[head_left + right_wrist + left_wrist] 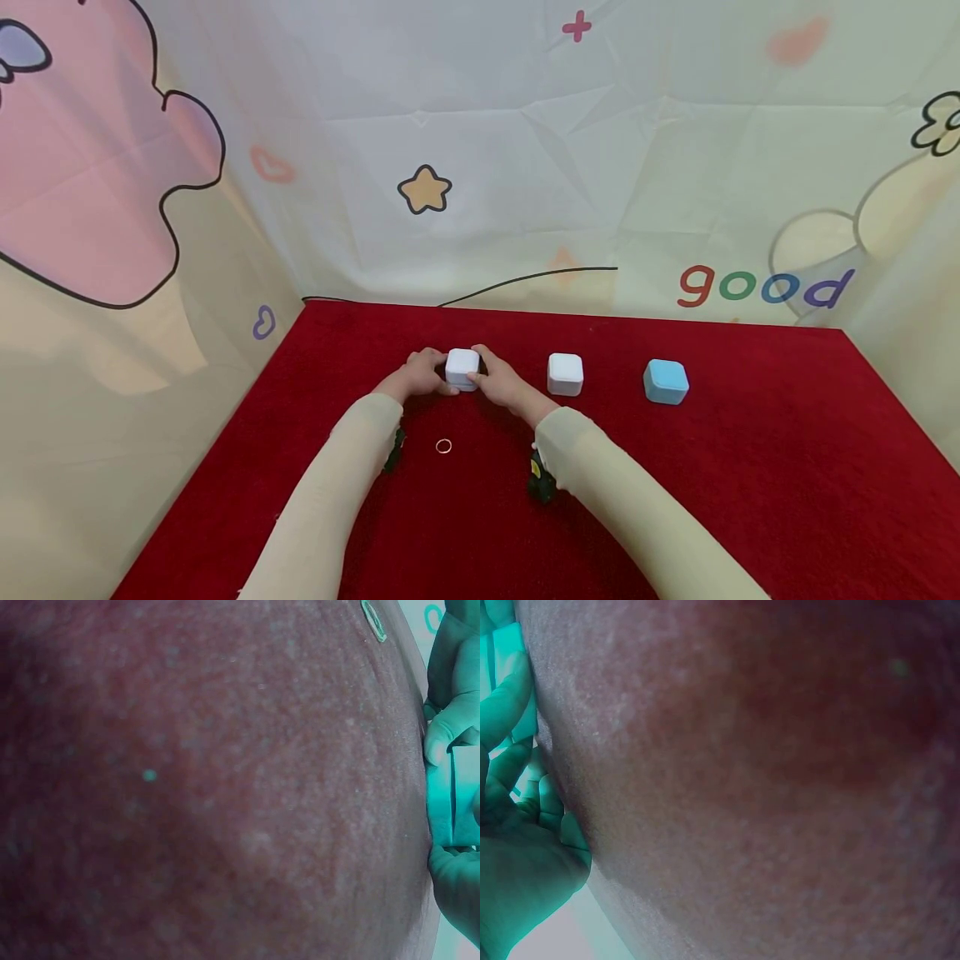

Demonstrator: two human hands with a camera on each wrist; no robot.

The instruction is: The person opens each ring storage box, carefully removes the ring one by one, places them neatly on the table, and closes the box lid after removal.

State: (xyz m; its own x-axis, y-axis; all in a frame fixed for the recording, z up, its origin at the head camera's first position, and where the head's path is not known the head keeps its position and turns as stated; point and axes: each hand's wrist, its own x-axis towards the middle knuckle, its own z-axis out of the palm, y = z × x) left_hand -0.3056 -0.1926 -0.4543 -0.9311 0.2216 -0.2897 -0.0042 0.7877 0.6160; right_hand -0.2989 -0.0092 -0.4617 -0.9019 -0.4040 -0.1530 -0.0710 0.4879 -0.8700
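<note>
A small white ring box [462, 368] with rounded corners stands on the red cloth, held between both hands. My left hand [422, 375] grips its left side, the thumb low at the front. From the right, my right hand [506, 383] holds the opposite side with its thumb against the front. In the right wrist view a dark seam runs between the lid and base of the box [465, 795]. Closer to me, between the forearms, a thin gold-coloured ring [444, 447] lies on the cloth. Fingers behind the box are partly hidden.
Right of the hands sits a second white box [565, 374], and farther right a light blue box [666, 382]. Red cloth [750, 483] covers the table. A printed fabric backdrop [510, 208] rises behind the back edge and along both sides.
</note>
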